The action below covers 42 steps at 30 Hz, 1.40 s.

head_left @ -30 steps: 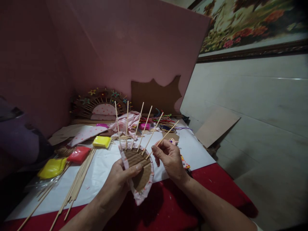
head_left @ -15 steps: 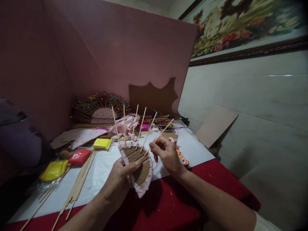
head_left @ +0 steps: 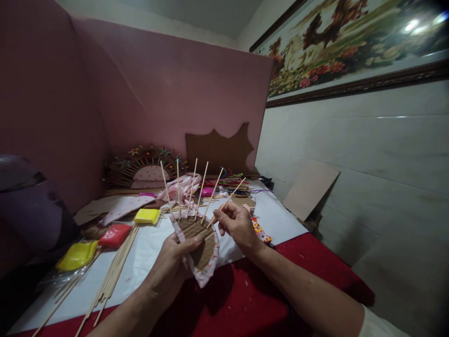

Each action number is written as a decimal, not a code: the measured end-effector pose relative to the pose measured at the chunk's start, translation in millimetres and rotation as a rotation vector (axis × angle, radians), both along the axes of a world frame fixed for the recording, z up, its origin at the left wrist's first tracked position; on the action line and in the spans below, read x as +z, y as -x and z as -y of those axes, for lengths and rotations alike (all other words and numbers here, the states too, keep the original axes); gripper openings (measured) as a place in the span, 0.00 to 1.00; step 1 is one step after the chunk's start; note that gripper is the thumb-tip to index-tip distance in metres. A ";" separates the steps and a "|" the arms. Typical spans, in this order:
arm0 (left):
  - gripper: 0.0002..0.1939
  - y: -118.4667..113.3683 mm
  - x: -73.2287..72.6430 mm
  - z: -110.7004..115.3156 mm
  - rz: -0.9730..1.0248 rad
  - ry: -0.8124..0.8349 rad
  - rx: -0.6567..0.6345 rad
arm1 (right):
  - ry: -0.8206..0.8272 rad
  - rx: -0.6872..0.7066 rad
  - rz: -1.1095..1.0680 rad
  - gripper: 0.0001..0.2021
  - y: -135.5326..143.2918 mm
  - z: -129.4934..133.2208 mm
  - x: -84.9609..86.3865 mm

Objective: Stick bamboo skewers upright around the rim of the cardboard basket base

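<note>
A half-round piece of brown cardboard (head_left: 206, 250), edged with pink-white cloth, is gripped in my left hand (head_left: 175, 262), thumb on its bare face. Several thin wooden sticks (head_left: 192, 189) stand fanned out along its upper rim. Between the thumb and fingers of my right hand (head_left: 236, 224) is another wooden stick (head_left: 233, 193), slanting up to the right. Its lower end meets the cardboard near the right rim; whether it is stuck there I cannot tell.
Loose wooden sticks (head_left: 114, 267), yellow packets (head_left: 147, 216) and a red packet (head_left: 114, 235) lie at left on the white sheet (head_left: 147, 248). Behind stand a decorated cardboard fan (head_left: 150, 173) and a jagged brown board (head_left: 219, 149). Scissors (head_left: 239, 192) lie near the back.
The camera view has tilted upward and turned slightly. Both hands keep their hold on the cardboard piece and the stick, in nearly the same pose.
</note>
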<state>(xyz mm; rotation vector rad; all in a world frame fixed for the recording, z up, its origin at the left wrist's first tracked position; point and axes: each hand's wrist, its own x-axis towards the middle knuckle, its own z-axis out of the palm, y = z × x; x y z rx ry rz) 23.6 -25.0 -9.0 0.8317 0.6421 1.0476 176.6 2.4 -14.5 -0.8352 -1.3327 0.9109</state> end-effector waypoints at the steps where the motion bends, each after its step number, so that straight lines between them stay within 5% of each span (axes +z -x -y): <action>1: 0.16 0.0 -0.3 -0.5 -0.004 0.003 -0.001 | -0.004 0.001 -0.003 0.11 0.1 -0.3 -0.3; 22: 0.17 -0.4 -4.2 -5.7 -0.009 -0.006 -0.016 | -0.043 -0.030 -0.045 0.11 5.9 3.7 2.3; 42: 0.15 -4.1 9.4 7.5 -0.057 -0.019 0.042 | -0.053 -0.008 -0.096 0.11 7.8 4.8 1.2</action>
